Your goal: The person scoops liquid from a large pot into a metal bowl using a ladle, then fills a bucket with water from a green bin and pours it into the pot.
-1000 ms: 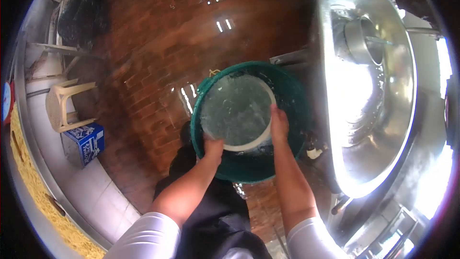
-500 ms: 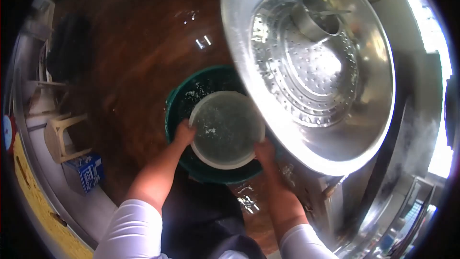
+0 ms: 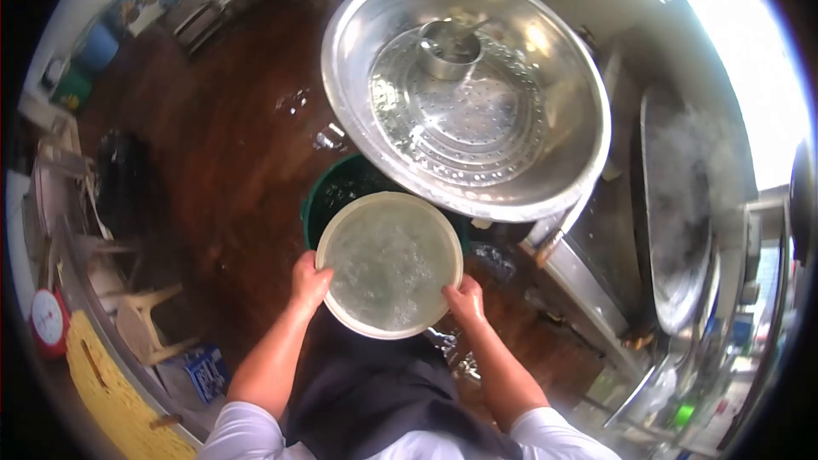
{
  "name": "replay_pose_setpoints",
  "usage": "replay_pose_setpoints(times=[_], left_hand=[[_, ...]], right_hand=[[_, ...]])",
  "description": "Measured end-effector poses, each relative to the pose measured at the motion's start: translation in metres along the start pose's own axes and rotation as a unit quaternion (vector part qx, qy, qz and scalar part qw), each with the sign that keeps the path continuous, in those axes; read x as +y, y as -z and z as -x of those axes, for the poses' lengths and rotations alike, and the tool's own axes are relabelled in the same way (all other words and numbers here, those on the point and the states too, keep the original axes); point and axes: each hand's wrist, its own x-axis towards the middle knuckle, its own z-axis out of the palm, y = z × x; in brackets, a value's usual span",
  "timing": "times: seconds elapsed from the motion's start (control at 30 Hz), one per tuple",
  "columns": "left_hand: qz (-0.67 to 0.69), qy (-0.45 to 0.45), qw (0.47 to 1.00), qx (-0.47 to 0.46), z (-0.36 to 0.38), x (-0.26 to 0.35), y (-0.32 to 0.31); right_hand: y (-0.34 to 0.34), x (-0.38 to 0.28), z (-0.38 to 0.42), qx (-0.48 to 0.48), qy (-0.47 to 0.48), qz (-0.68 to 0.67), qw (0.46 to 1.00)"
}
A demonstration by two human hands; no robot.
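A round pale basin (image 3: 392, 266) of cloudy liquid is held between my two hands. My left hand (image 3: 310, 279) grips its rim on the left side, fingers closed round the edge. On the right side my right hand (image 3: 464, 300) has the rim pinched the same way. Behind and partly under the basin stands a dark green tub (image 3: 322, 204), mostly hidden. Above it, a large metal bowl (image 3: 562, 136) with a perforated bottom holds a small metal pot (image 3: 447, 64) with a handle across it.
On the right, a large steaming pan (image 3: 679, 230) stands along the wall. To the left are a beige stool (image 3: 141, 328), a blue box (image 3: 207, 373), a red scale (image 3: 49, 322) and a yellow board (image 3: 111, 388). The brown floor (image 3: 230, 136) looks wet.
My hands have raised the basin out of the green tub, and it looks closer. The view has shifted, so the metal bowl appears further left and more of the right side shows.
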Motion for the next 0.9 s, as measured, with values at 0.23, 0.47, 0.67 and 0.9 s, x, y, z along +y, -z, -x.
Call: replay_pose_setpoints(times=[0.23,0.47,0.67,0.9], left_hand=[[0.068,-0.069,0.99,-0.105,0.049,0.09,0.035],[-0.008,-0.097,0.962,-0.256,0.092,0.165,0.005],[-0.066,-0.098,0.916,-0.383,0.152,0.203,-0.079],[-0.031,-0.114,0.831,-0.544,0.238,0.255,-0.198]], right_hand=[[0.021,0.0,0.093,0.097,0.108,-0.141,0.979],[0.054,0.03,0.178,0.156,0.081,-0.315,0.933],[0.12,0.072,0.271,0.225,0.029,-0.364,0.903],[0.224,0.083,0.38,0.334,0.033,-0.433,0.836]])
